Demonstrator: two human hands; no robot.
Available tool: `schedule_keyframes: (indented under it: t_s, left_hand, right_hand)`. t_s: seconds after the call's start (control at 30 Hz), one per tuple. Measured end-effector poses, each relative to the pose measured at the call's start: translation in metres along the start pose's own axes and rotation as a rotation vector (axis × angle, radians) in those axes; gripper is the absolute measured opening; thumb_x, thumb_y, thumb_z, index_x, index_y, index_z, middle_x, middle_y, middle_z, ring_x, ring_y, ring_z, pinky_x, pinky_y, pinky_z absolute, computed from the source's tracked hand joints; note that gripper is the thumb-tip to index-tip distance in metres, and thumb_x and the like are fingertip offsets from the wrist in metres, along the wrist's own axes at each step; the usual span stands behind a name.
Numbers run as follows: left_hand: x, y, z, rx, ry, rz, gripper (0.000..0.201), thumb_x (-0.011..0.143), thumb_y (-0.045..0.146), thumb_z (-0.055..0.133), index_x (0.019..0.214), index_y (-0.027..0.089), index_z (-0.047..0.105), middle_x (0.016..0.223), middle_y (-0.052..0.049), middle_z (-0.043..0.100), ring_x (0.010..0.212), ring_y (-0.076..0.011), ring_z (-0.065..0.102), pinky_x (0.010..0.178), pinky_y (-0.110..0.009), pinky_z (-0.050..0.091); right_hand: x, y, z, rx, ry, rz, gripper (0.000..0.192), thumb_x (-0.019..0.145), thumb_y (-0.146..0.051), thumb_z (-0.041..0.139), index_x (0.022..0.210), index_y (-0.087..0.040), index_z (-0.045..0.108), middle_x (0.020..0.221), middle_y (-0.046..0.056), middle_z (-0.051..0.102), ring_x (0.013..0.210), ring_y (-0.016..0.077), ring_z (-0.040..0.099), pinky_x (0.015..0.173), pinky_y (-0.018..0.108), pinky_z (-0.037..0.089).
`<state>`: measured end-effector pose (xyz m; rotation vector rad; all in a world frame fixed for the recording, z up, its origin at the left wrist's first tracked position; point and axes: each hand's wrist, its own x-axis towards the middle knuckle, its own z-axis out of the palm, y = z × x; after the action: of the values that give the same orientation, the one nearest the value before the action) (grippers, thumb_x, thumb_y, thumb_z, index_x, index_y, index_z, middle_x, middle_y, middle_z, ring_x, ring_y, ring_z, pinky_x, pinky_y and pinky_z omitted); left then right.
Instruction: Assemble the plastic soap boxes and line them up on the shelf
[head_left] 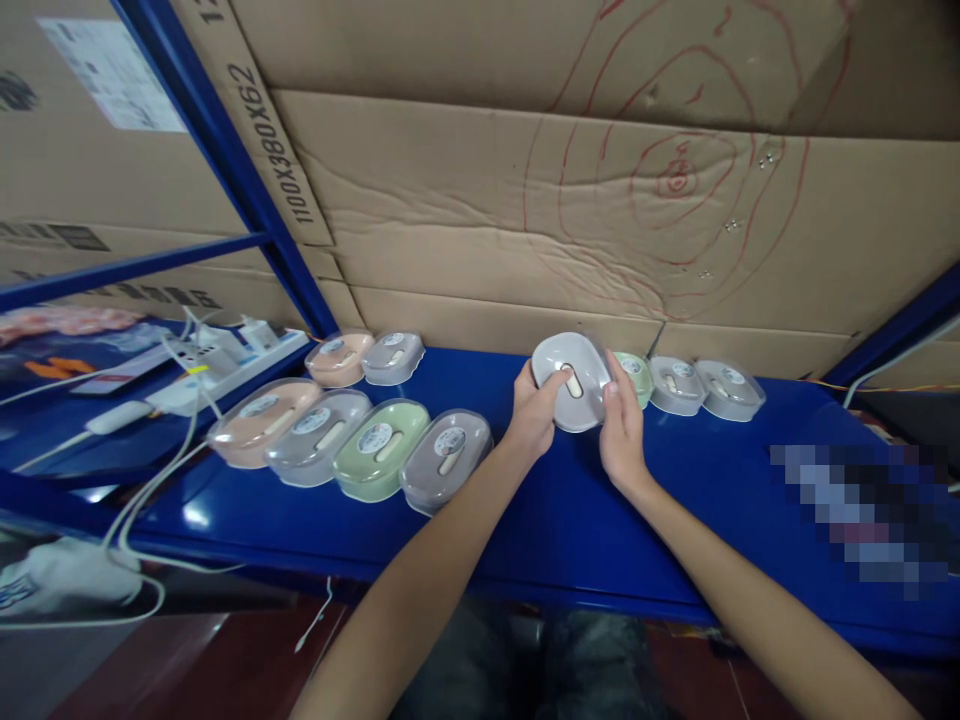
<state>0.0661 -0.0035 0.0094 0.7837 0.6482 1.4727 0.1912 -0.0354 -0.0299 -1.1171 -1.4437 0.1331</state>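
Between my two hands, above the blue shelf, is a grey lidded box (566, 408) with rounded corners and a cream oval piece (573, 381) on its top. My left hand (534, 408) grips its left side, the thumb lying on the cream piece. Around the right side closes my right hand (621, 425), its fingers partly hidden behind the box. Behind my right hand stand a green box (636, 380), partly covered, and two grey boxes (677, 385) with round labels. To the left of my left forearm sits another grey box (447, 462) beside a green box (381, 450).
More peach boxes (264, 422) and grey boxes stand on the left of the blue shelf (570, 520). A power strip (225, 370) with white cables lies farther left. Cardboard (450, 200) with red rings rises behind. A blue post (202, 150) borders the left; a pixelated patch (862, 520) is at right.
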Motion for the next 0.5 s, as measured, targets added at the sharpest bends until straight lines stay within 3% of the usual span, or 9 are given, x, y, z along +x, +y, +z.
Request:
schedule_keyframes:
  t_s: [0.3, 0.5]
  left_hand:
    - [0.000, -0.002, 0.000, -0.035, 0.005, 0.009, 0.048, 0.066, 0.031, 0.097, 0.106, 0.019, 0.072, 0.102, -0.005, 0.078, 0.101, -0.0259, 0.074, 0.097, -0.040, 0.056]
    - [0.000, 0.000, 0.005, -0.086, 0.044, -0.008, 0.048, 0.066, 0.029, 0.094, 0.107, 0.020, 0.071, 0.102, -0.004, 0.078, 0.104, -0.0252, 0.074, 0.098, -0.038, 0.056]
  right_hand:
    - [0.002, 0.005, 0.000, 0.004, 0.003, 0.000, 0.055, 0.117, -0.055, 0.038, 0.168, -0.036, 0.048, 0.170, 0.009, 0.055, 0.162, 0.0320, 0.045, 0.133, 0.070, 0.033]
    - [0.007, -0.004, -0.010, -0.139, 0.027, -0.134, 0.059, 0.116, -0.053, 0.042, 0.172, -0.036, 0.041, 0.164, 0.014, 0.052, 0.155, 0.0354, 0.050, 0.127, 0.069, 0.041]
